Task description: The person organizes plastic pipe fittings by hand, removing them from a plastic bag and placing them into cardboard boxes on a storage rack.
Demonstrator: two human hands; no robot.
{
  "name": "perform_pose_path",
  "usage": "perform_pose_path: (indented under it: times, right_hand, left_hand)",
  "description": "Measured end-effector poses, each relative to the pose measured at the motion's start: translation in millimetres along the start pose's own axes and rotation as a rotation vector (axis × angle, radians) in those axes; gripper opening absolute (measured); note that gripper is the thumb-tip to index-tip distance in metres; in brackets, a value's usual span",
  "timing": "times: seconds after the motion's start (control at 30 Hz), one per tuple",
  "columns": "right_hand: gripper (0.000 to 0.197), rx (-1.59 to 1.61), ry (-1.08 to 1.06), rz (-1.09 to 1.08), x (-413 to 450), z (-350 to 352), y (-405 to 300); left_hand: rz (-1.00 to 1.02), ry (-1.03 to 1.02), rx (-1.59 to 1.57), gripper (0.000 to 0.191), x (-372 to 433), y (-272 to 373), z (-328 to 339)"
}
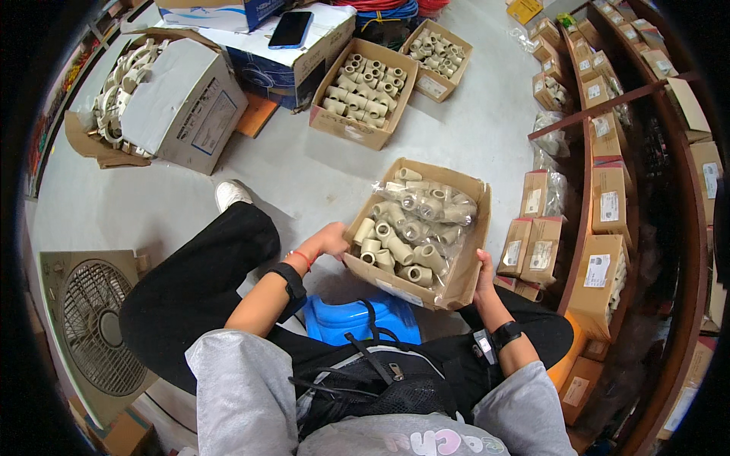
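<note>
Between my hands is an open cardboard box of beige plastic pipe tee fittings. My left hand grips its left side near the front corner. On the right side, my right hand holds the wall, with fingers partly hidden behind the cardboard. Clear plastic bags with more fittings in them cover the far part of the contents. The box is slightly turned, and whether its base touches the floor I cannot tell. Below it, in front of me, a blue plastic stool shows between my legs.
Ahead stand two open boxes of fittings, a larger one and a smaller one. A phone lies on a white-and-blue carton. At left are a tilted grey carton and a box fan. Shelves with cartons line the right.
</note>
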State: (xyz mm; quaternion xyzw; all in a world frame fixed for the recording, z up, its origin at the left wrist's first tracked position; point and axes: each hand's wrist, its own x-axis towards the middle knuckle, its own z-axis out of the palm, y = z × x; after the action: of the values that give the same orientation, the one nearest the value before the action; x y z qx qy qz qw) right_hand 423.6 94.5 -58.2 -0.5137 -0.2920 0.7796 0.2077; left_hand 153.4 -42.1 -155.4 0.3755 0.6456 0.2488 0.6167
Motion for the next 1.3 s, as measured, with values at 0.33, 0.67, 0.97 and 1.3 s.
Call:
perform_pose_path:
  times: [0.33,0.67,0.97,1.3]
  right_hand:
    - [0.047,0.144,-0.121,-0.018,56.3,-14.7,7.1]
    - [0.087,-0.460,0.365,-0.030,82.9,-28.6,4.0]
    - [0.031,-0.398,0.407,-0.069,83.1,17.6,-11.7]
    - [0.058,-0.147,0.310,0.363,88.4,10.9,29.9]
  left_hand:
    - [0.043,0.205,0.156,0.021,12.5,55.3,-32.2]
    - [0.072,0.451,0.446,0.035,25.3,14.4,-15.4]
    - [0.230,0.829,0.516,0.042,37.4,47.6,-15.1]
    - [0.066,0.208,-0.034,0.021,37.2,106.7,27.7]
